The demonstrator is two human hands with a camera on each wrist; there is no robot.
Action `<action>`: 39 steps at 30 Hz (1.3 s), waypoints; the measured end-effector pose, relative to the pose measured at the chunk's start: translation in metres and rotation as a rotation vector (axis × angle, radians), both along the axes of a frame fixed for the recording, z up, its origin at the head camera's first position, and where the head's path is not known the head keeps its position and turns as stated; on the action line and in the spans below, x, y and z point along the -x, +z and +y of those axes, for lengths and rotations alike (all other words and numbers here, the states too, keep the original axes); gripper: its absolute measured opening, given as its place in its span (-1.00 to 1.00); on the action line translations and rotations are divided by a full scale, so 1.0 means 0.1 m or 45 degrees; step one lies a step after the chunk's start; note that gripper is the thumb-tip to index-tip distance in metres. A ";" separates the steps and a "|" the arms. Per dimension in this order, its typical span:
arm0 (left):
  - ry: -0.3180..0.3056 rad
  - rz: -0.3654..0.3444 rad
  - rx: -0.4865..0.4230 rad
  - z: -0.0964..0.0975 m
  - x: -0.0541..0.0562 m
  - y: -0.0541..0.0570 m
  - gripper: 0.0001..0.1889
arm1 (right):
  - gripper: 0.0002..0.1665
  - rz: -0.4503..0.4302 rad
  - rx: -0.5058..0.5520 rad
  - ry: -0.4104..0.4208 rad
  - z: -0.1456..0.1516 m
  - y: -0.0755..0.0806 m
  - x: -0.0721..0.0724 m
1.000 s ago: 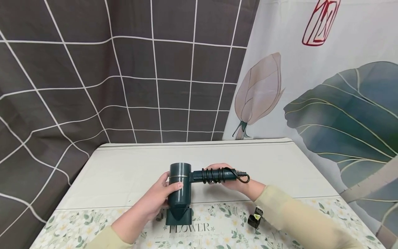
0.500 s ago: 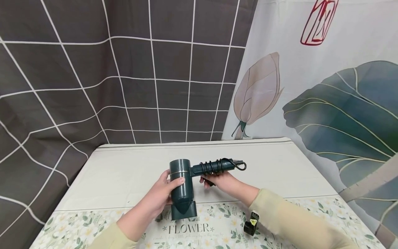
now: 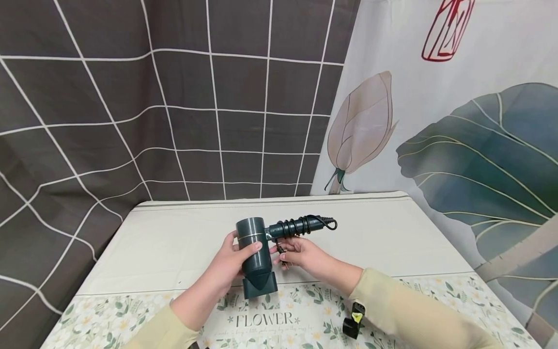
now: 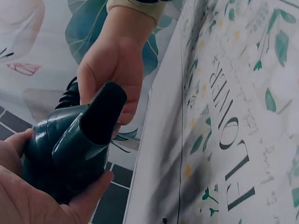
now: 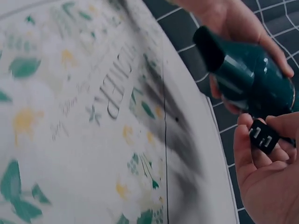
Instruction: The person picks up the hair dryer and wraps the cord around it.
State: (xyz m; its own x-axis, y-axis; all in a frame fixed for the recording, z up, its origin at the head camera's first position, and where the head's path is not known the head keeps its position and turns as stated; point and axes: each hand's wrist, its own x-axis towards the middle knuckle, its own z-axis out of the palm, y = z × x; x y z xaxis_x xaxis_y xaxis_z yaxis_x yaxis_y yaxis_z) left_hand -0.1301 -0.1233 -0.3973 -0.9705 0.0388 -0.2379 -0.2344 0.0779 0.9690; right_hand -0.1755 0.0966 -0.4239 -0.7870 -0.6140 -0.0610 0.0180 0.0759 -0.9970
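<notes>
A dark teal hair dryer (image 3: 256,259) is held over the table, its flat nozzle (image 3: 260,285) pointing toward me. My left hand (image 3: 224,266) grips the barrel, thumb across the top. The handle extends to the right, and a black cord (image 3: 296,226) is wound around it. Just below the handle, my right hand (image 3: 307,254) pinches the black plug (image 5: 264,136), whose metal prongs face the right wrist camera. In the left wrist view, the nozzle's slot opening (image 4: 103,114) overlaps part of the right hand.
The table is covered by a cream cloth (image 3: 174,242) with a floral printed front band (image 3: 100,317). Behind it hang a dark grid curtain (image 3: 183,121) and a lotus-print curtain (image 3: 370,39). A black wrist camera (image 3: 351,325) sits below the right sleeve.
The hair dryer has risen slightly away from me, and its handle end has tilted up. My right hand has come from behind the handle to below it, with the plug now showing.
</notes>
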 end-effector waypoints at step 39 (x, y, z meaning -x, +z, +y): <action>-0.083 -0.124 0.328 -0.02 0.60 -0.37 0.01 | -0.45 -0.285 -0.199 -0.435 -0.19 -0.22 0.08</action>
State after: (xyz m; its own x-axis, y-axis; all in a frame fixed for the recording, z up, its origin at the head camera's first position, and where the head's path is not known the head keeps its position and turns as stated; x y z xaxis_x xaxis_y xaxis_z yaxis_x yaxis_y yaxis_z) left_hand -0.1905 -0.1249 -0.4346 -0.9400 0.0268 -0.3400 -0.3118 0.3368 0.8885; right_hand -0.1833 0.0776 -0.4455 -0.9001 -0.2907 -0.3247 0.2826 0.1778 -0.9426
